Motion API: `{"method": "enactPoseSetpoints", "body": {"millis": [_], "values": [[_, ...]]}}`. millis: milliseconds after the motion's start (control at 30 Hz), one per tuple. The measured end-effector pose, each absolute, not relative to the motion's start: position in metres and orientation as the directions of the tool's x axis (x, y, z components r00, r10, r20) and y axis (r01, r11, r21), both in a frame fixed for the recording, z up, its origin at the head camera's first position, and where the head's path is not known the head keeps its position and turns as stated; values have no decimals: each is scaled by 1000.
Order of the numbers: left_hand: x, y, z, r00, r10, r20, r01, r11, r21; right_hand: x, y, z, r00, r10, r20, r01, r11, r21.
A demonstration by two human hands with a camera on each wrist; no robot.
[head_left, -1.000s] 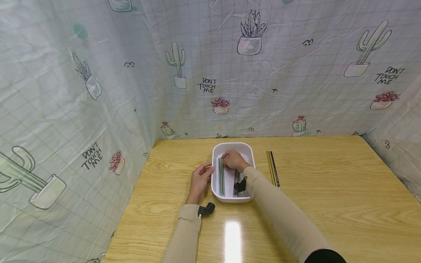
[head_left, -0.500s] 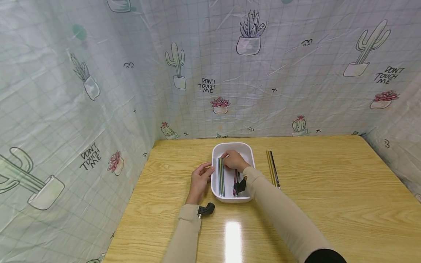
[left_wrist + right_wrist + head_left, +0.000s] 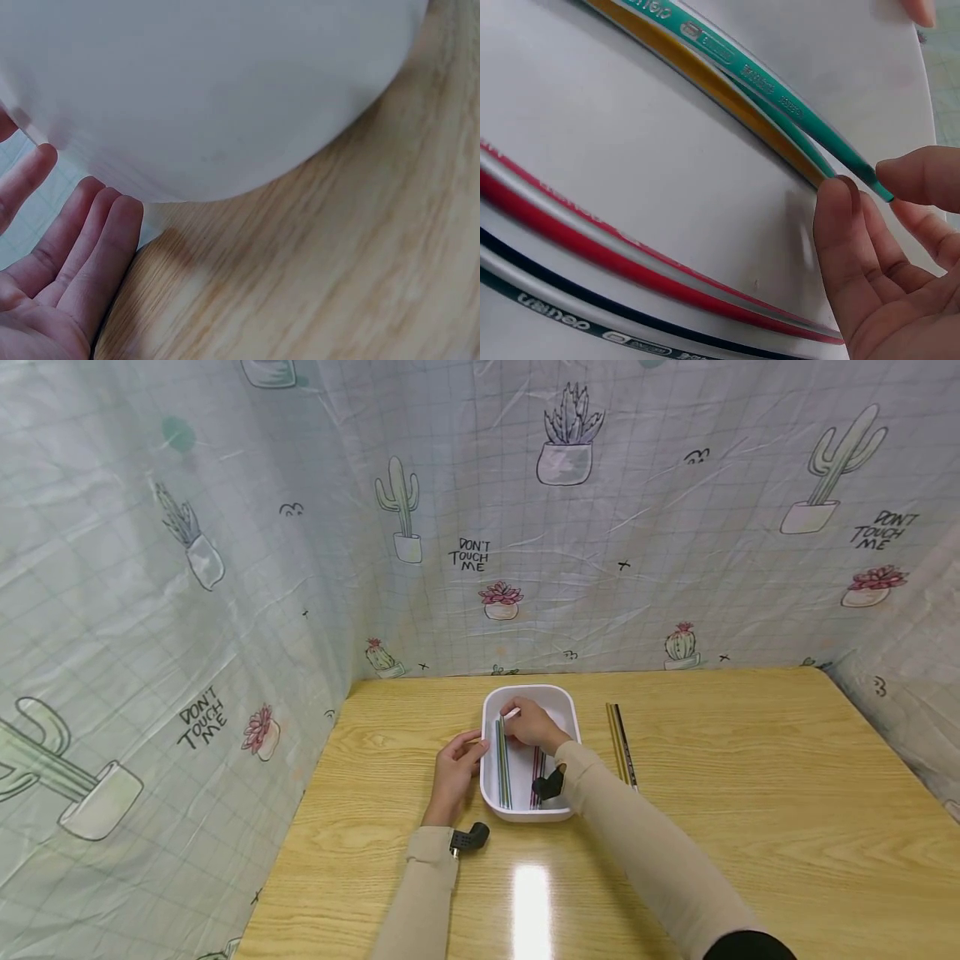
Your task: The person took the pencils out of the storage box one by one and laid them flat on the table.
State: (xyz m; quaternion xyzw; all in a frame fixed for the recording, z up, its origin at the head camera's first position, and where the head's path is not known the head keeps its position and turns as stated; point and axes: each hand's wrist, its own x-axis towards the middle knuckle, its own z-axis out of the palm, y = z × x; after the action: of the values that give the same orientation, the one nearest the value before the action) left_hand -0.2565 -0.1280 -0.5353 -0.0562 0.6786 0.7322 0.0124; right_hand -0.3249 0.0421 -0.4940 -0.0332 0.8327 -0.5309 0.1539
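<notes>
A white plastic box [image 3: 530, 816] holds two groups of pencils. Green pencils [image 3: 754, 71] and a yellow pencil [image 3: 709, 82] lie along its left wall. Red pencils [image 3: 645, 279] and dark green pencils [image 3: 574, 321] lie to the right, partly covered by the right forearm in the head view. My right hand [image 3: 531, 725] reaches inside, its index finger and the finger behind it pinching the end of a green pencil, with the thumb at the neighbouring ends. My left hand [image 3: 452, 777] touches the box's left outer wall with extended fingers, also visible in the left wrist view [image 3: 90, 255].
Right of the box, a yellow pencil [image 3: 618, 743] and a black pencil [image 3: 626, 747] lie side by side on the wooden table [image 3: 750, 802]. A cactus-print cloth [image 3: 600, 610] hangs behind the table and along its sides.
My right hand has shifted slightly left and away at the far ends of the left pencil group, its index finger reaching further out. The left hand stays on the box wall.
</notes>
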Motion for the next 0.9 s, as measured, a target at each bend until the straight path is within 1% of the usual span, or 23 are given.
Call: {"method": "enactPoseSetpoints", "body": {"millis": [233,467,633,900], "values": [[-258,-129,-533,-993,-37,-111,-109,-49,993,-324,43,-493,-945,-229,-235,140,365,-920],[-256,-128,-534,-993,-54,-104,-99,-75,992,-320,44,-489,-937,-238,-257,172,326,-930],[-256,-127,-533,-994,-65,-93,-88,-71,994,-316,45,-486,-939,-234,-253,179,296,-938],[-256,-127,-534,-992,-62,-112,-107,-77,991,-314,47,-485,-945,-229,-234,160,302,-940]]}}
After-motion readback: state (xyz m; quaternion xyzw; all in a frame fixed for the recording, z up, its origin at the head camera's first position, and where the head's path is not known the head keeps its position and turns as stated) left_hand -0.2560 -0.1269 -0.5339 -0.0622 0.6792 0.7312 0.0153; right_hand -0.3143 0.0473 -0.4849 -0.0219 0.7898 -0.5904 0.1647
